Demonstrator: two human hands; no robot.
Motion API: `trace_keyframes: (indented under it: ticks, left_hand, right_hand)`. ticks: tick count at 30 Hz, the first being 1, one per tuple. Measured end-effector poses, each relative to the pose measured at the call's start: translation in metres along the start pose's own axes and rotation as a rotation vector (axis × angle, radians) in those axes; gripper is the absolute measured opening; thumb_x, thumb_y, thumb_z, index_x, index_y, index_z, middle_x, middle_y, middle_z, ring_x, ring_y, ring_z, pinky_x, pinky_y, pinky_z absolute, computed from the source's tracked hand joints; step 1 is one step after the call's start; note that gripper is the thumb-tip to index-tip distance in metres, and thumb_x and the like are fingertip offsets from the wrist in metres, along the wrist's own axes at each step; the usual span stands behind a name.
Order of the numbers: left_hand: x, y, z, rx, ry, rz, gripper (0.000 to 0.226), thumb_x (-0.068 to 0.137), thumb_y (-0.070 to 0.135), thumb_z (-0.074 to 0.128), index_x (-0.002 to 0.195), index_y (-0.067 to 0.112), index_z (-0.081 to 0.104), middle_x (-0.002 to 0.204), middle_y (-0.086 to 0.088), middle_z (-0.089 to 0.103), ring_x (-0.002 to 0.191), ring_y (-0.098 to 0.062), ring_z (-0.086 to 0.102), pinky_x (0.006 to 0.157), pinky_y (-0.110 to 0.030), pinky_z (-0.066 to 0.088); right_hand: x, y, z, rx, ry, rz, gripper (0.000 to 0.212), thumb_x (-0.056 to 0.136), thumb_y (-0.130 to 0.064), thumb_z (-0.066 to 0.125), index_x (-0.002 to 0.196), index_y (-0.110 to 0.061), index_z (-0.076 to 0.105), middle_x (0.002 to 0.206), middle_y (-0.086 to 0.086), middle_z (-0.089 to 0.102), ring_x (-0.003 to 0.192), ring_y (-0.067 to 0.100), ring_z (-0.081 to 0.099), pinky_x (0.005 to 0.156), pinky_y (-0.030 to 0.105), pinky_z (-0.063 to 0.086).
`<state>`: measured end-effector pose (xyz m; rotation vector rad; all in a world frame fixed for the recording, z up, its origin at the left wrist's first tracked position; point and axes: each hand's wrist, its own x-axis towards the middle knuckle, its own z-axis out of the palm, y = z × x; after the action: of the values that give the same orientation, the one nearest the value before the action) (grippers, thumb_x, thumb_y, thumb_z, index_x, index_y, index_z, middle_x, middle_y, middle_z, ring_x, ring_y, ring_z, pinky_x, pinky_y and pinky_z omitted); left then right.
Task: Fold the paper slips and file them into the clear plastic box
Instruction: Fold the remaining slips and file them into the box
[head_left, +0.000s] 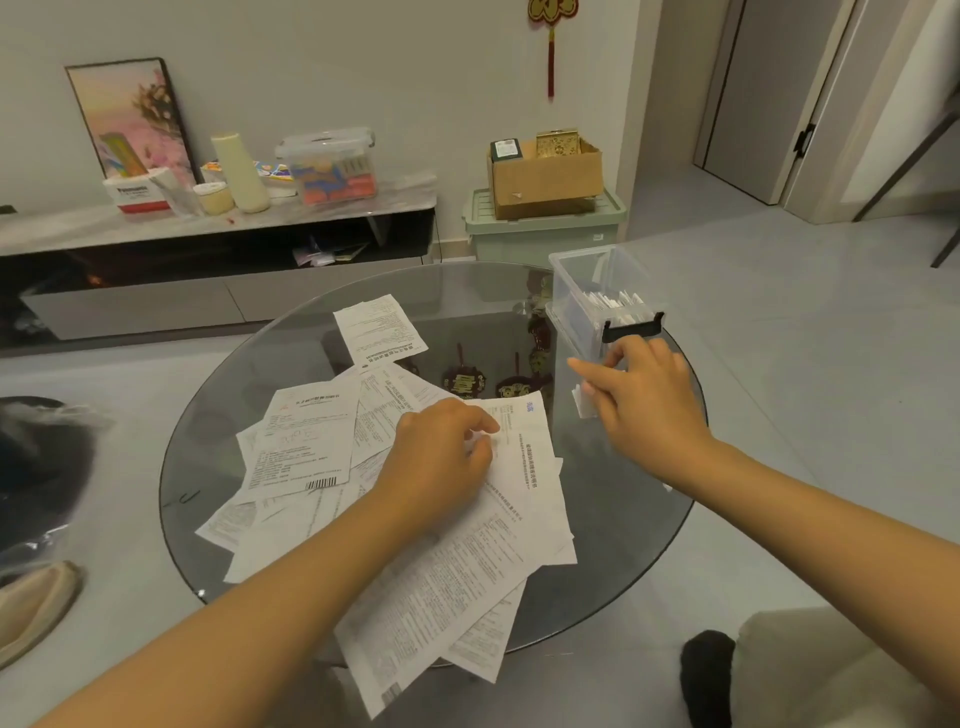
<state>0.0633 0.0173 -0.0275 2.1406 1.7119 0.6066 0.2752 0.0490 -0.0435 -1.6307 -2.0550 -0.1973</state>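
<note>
Paper slips (363, 467) lie unfolded in a loose overlapping heap on the round glass counter (613, 519), most of them printed sheets fanned out toward the near edge, with one separate slip (379, 328) lying apart on the far side of the heap. The left hand (441, 462) rests on top of the heap, its fingers curled down onto a large printed sheet (524, 467) and seemingly pinching its edge, though the grip itself is hidden under the knuckles. The right hand (641, 395) is raised beside the clear plastic box (582, 275), which stands at the right far edge of the counter with its lid off and a black latch (634, 326) on its near end. This hand pinches a small folded slip (586, 402) between thumb and fingers, just at the near wall of the box. Inside the box, a row of folded white slips (615, 304) stands on edge. Beyond the counter, a low grey TV cabinet (156, 228) carries a framed picture (130, 119), a tissue pack (136, 193) and a lidded storage tub (330, 166); a cardboard carton (545, 179) sits on a green bin (545, 234) by the wall.
</note>
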Motion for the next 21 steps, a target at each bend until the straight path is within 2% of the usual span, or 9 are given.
trace_keyframes:
  ticks: [3, 5, 7, 9, 12, 17, 21]
  left_hand:
    - [-0.011, -0.004, -0.008, 0.074, -0.018, -0.004, 0.023, 0.095, 0.027, 0.049, 0.113, 0.027, 0.062, 0.121, 0.008, 0.057, 0.110, -0.009, 0.050, 0.109, -0.039, 0.026]
    - [-0.015, -0.005, -0.008, 0.136, -0.083, 0.013, 0.028, 0.093, 0.038, 0.051, 0.119, 0.030, 0.057, 0.129, 0.008, 0.052, 0.119, -0.011, 0.044, 0.111, -0.039, 0.021]
    - [-0.022, -0.007, -0.008, 0.216, -0.184, 0.008, 0.047, 0.088, 0.051, 0.053, 0.129, 0.032, 0.047, 0.137, 0.007, 0.043, 0.127, -0.013, 0.036, 0.109, -0.039, 0.019]
    - [-0.027, -0.011, -0.008, 0.289, -0.286, 0.003, 0.065, 0.083, 0.059, 0.055, 0.138, 0.032, 0.035, 0.142, 0.005, 0.033, 0.131, -0.015, 0.028, 0.109, -0.039, 0.020]
    - [-0.030, -0.017, -0.009, 0.270, -0.315, -0.016, 0.079, 0.078, 0.061, 0.060, 0.142, 0.030, 0.028, 0.144, 0.004, 0.028, 0.133, -0.016, 0.023, 0.109, -0.039, 0.024]
    - [-0.028, -0.018, -0.008, 0.128, -0.276, -0.072, 0.083, 0.071, 0.053, 0.073, 0.140, 0.029, 0.034, 0.140, 0.005, 0.033, 0.129, -0.014, 0.029, 0.104, -0.033, 0.032]
    - [-0.023, -0.015, -0.007, -0.087, -0.135, -0.100, 0.057, 0.081, 0.025, 0.072, 0.131, 0.030, 0.047, 0.125, 0.005, 0.052, 0.113, -0.012, 0.048, 0.089, -0.020, 0.037]
  right_hand:
    - [-0.002, -0.022, 0.000, 0.022, -0.012, -0.045, 0.029, 0.090, -0.021, 0.058, 0.118, -0.024, 0.065, 0.098, 0.008, 0.056, 0.097, 0.030, 0.047, 0.081, 0.036, 0.030]
    - [-0.004, -0.032, 0.002, 0.033, -0.048, -0.060, 0.031, 0.093, -0.028, 0.052, 0.124, -0.029, 0.060, 0.103, 0.002, 0.053, 0.101, 0.023, 0.041, 0.084, 0.031, 0.025]
    - [-0.008, -0.043, 0.005, 0.051, -0.094, -0.096, 0.034, 0.095, -0.034, 0.047, 0.128, -0.031, 0.055, 0.105, -0.002, 0.049, 0.102, 0.018, 0.036, 0.082, 0.025, 0.020]
    - [-0.012, -0.050, 0.007, 0.075, -0.131, -0.130, 0.035, 0.096, -0.036, 0.045, 0.129, -0.031, 0.055, 0.105, -0.003, 0.048, 0.102, 0.017, 0.036, 0.083, 0.025, 0.021]
    - [-0.018, -0.059, 0.009, 0.090, -0.202, -0.157, 0.034, 0.097, -0.037, 0.042, 0.127, -0.032, 0.057, 0.107, -0.002, 0.049, 0.104, 0.019, 0.036, 0.083, 0.027, 0.020]
    - [-0.028, -0.066, 0.011, 0.103, -0.373, -0.160, 0.038, 0.095, -0.046, 0.040, 0.129, -0.033, 0.054, 0.109, -0.005, 0.049, 0.106, 0.015, 0.034, 0.089, 0.027, 0.020]
    - [-0.027, -0.070, 0.009, 0.171, -0.409, -0.104, 0.040, 0.092, -0.049, 0.045, 0.125, -0.030, 0.058, 0.106, -0.005, 0.051, 0.105, 0.014, 0.036, 0.088, 0.025, 0.019]
